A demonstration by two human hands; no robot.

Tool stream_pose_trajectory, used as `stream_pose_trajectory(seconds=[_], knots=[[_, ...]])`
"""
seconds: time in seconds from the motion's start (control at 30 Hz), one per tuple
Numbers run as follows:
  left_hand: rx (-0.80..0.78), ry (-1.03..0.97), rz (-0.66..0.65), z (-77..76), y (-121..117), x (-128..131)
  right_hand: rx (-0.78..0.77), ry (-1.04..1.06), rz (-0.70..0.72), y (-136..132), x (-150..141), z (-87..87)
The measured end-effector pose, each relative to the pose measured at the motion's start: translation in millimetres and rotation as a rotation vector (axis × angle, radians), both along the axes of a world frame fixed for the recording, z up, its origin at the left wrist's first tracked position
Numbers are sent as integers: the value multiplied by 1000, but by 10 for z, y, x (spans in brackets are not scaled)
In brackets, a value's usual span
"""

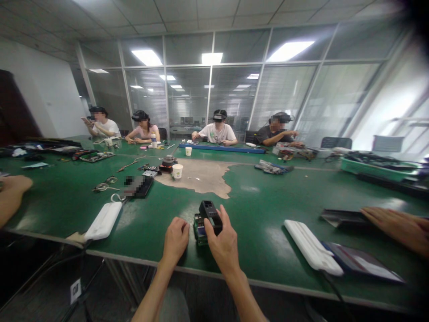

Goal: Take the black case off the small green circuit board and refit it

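Note:
My right hand grips a black plastic housing between thumb and fingers, holding it tilted at the table's near side. Under and beside the housing is a green circuit board with parts on it; whether the two are joined I cannot tell. Just left of the board, my left hand is closed, its fingers curled inward. Anything inside those fingers is hidden from view.
White power banks with cables lie left and right. Paper cups, eyeglasses and grey gloves are farther off. Neighbours' hands reach in at both sides; several people sit opposite. A green basket stands at right.

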State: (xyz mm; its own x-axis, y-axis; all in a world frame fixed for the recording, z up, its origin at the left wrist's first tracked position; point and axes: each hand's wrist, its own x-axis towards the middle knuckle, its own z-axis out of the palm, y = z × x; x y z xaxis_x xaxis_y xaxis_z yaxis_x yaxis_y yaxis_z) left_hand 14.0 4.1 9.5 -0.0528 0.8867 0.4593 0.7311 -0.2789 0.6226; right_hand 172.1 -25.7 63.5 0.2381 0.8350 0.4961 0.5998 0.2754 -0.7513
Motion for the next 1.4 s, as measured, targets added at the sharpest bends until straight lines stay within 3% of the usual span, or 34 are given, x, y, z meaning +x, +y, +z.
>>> stream_pose_trajectory(seconds=[0.17,0.5,0.8,0.93,1.03,1.2,1.4], knots=[[-7,6,0,-2,1,0,-19,-59,47,0,-190,-92],[-14,-10,0,-11,6,-3,-5,-178,44,15,-295,-250],[-6,-15,-18,4,10,-11,60,-188,52,16,-278,-543],[-22,-12,-52,16,5,-5,14,-152,64,10,-293,-526],[-49,31,-84,29,-10,5,-48,-139,-4,-10,-296,-501],[-59,93,-117,49,-29,17,-18,-153,-92,-27,-297,-519],[-70,56,-100,59,-38,19,-19,-78,-62,-32,-278,-427]])
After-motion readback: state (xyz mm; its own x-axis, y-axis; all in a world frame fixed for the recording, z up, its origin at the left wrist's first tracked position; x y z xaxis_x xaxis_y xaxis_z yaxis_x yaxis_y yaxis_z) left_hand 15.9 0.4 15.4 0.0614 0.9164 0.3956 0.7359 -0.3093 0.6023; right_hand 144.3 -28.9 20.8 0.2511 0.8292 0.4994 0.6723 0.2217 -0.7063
